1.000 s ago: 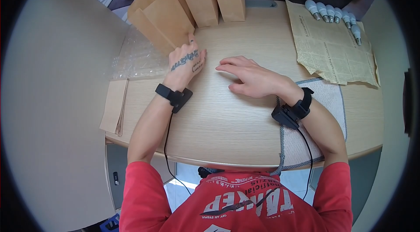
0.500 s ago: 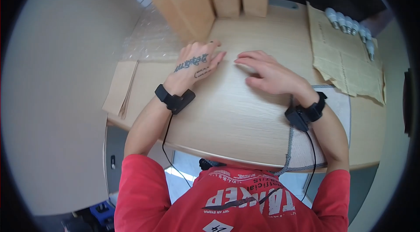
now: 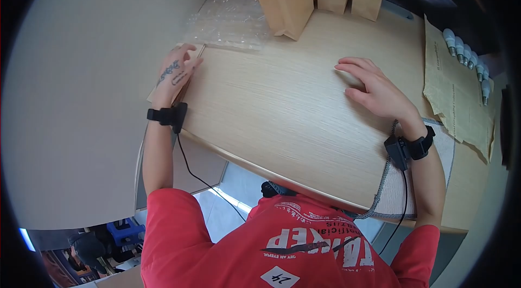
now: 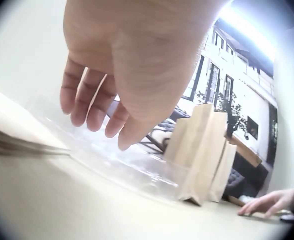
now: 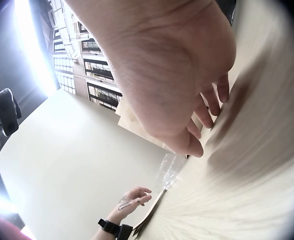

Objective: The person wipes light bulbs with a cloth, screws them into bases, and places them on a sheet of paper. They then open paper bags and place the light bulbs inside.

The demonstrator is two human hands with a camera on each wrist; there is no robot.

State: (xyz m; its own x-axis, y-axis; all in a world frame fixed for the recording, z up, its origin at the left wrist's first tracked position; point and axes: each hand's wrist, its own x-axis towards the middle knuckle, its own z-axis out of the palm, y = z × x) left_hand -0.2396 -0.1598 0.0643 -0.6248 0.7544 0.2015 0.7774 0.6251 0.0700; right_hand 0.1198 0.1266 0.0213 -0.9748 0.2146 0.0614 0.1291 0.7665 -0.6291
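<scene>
The left hand (image 3: 175,73) is over the stack of flat folded brown paper at the table's left edge, hiding most of it. In the left wrist view its fingers hang relaxed above the paper stack (image 4: 22,137), apparently without touching it. Nothing is in that hand. The right hand (image 3: 377,88) hovers low over or rests on the table top (image 3: 271,103), fingers loosely bent and holding nothing. Standing brown paper bags (image 3: 287,0) are at the back, between the hands. Clear bubble wrap (image 3: 230,16) lies just beyond the left hand.
Several white bulbs (image 3: 459,49) lie on a printed brown paper sheet (image 3: 453,87) at the right. A white cloth (image 3: 399,190) with a grey edge lies under the right forearm. A tall pale panel (image 3: 92,87) stands along the left side.
The left hand has left the foot of the nearest standing bag and moved left to the flat paper stack. The head view has shifted left; the right hand keeps its relaxed pose.
</scene>
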